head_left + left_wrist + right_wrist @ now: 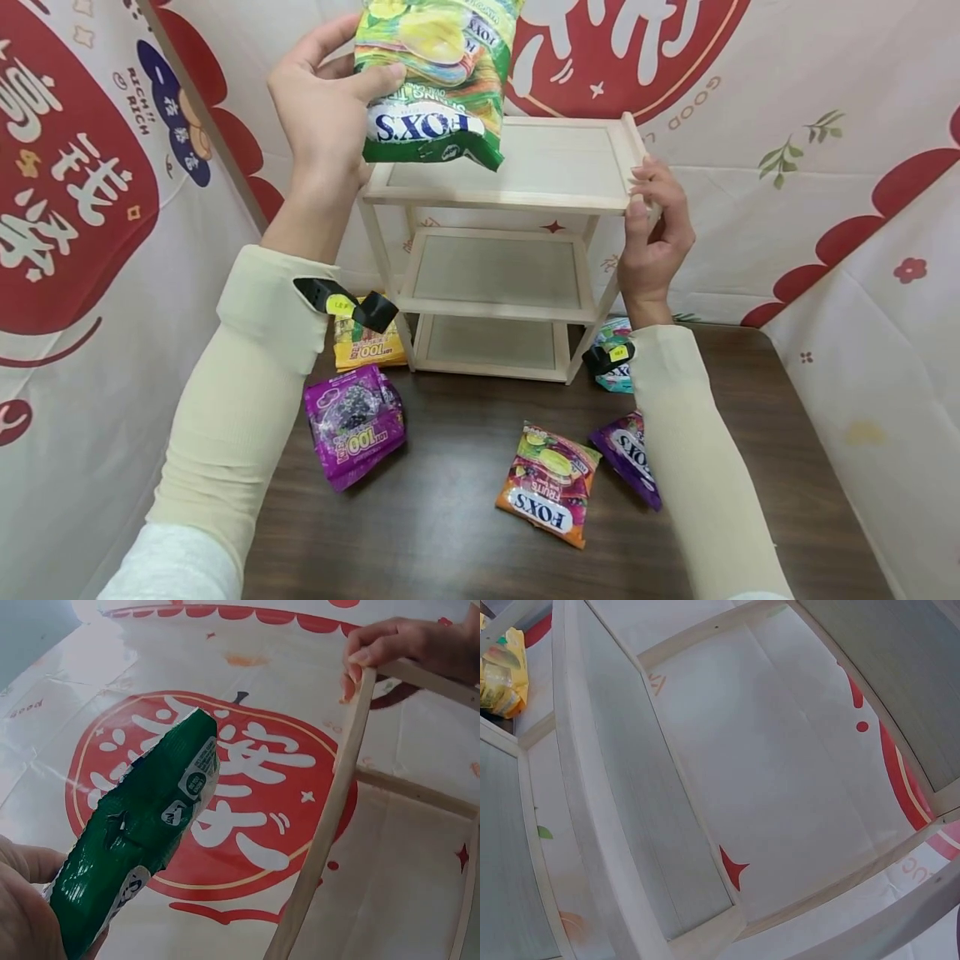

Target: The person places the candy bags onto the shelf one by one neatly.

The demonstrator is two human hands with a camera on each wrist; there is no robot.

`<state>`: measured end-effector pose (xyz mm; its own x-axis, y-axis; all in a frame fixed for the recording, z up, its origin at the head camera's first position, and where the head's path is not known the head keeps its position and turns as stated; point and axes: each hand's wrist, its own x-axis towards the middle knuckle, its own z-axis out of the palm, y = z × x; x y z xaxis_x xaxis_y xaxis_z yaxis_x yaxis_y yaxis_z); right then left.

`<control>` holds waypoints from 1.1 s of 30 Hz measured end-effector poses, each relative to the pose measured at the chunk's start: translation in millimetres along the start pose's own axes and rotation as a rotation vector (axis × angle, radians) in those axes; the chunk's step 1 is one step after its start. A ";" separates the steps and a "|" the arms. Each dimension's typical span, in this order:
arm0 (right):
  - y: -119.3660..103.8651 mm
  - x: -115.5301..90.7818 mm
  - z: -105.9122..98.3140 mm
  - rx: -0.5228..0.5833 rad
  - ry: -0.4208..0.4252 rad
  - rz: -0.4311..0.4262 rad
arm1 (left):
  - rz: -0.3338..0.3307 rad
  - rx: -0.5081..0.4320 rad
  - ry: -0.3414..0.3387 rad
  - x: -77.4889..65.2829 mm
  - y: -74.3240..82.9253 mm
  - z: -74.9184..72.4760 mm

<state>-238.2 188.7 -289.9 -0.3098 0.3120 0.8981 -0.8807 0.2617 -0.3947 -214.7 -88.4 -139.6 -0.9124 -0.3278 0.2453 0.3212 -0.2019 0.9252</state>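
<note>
My left hand (326, 108) holds a green Fox's candy bag (438, 75), thumb across its front and fingers behind. In the head view the bag overlaps the left part of the top shelf (566, 162) of a pale wooden three-tier rack (498, 313). The left wrist view shows the bag's green back edge (142, 832), tilted, apart from the rack's frame. My right hand (656, 225) grips the right edge of the rack's top, thumb at the front corner. The right wrist view shows only the shelves (660, 817) from the side, not the hand.
A purple 100 candy bag (356, 427) and a yellow bag (369, 343) lie left of the rack on the dark table (442, 533). An orange Fox's bag (551, 483), a purple Fox's bag (630, 457) and a teal bag (615, 379) lie right. Printed cloth (810, 75) surrounds the table.
</note>
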 end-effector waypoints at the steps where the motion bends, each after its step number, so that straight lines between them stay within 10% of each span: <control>1: -0.3 -0.3 0.3 -0.001 0.000 -0.001 | -0.003 0.014 0.003 1.7 -0.1 0.3; 33: -3.7 -2.0 0.7 -0.023 0.002 0.008 | -0.260 0.273 0.086 38.7 -18.8 15.8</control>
<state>-234.6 186.6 -290.2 -0.3157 0.3162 0.8946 -0.8699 0.2801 -0.4060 -260.0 -82.7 -142.9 -0.9262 -0.3764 -0.0225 -0.0082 -0.0395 0.9992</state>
